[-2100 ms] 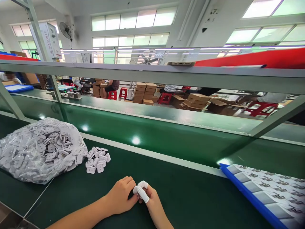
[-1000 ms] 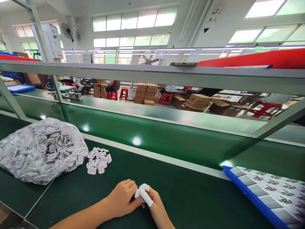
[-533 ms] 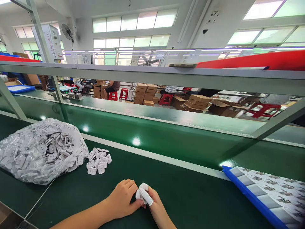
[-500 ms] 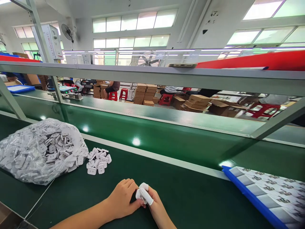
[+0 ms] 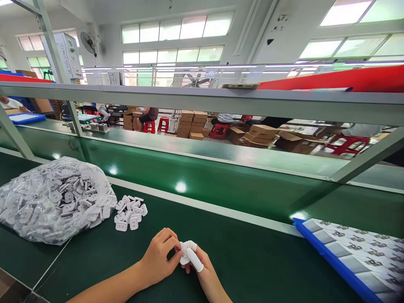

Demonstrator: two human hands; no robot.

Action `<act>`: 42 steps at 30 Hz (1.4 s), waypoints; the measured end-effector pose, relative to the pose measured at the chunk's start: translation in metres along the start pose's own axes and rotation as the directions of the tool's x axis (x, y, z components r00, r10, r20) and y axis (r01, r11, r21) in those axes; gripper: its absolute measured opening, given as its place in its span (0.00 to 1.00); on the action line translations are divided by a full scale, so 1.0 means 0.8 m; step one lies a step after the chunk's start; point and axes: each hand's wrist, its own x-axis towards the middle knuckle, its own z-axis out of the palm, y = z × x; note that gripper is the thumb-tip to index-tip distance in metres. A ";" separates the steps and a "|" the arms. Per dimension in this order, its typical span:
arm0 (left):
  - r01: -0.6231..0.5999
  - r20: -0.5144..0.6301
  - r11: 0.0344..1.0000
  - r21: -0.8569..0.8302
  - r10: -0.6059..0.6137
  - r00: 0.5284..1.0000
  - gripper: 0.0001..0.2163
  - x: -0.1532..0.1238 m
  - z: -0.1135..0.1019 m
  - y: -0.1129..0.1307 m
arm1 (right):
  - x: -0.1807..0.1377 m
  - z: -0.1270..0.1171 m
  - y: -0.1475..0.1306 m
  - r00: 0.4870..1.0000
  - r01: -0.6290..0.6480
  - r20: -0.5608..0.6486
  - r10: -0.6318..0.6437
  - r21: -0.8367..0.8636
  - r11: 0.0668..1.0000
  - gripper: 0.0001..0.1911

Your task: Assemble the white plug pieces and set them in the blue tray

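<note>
Over the green work surface, both my hands meet around a small white plastic plug cover (image 5: pixel 183 258). My right hand (image 5: pixel 205 271) grips it between thumb and forefinger, and both of those fingers wear white finger cots. From the other side my left hand (image 5: pixel 160 254) pinches at the cover's left edge with thumb and fingertips curled in; exactly what the tips press on is partly hidden. A loose pile of similar white plug covers (image 5: pixel 133 212) lies up and left of my hands. Beside it sits a clear plastic bag (image 5: pixel 28 210) full of the same pieces, its mouth open.
A blue-edged tray (image 5: pixel 331 263) at the right holds rows of white pieces with metal parts. A metal shelf rail (image 5: pixel 189 99) crosses in front, with red material (image 5: pixel 347 80) on it. Beyond are cardboard boxes (image 5: pixel 186 124), red stools (image 5: pixel 219 130) and seated people.
My left hand has risen slightly, its thumb and fingers shifting to the upper left edge of the plug cover. The cover has turned a little; my right hand has hardly moved.
</note>
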 end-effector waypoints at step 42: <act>0.111 0.088 0.980 -0.168 -0.097 0.991 0.22 0.000 0.000 -0.011 | -0.004 0.002 -0.003 0.975 0.146 -0.124 -0.187 -0.280 0.949 0.09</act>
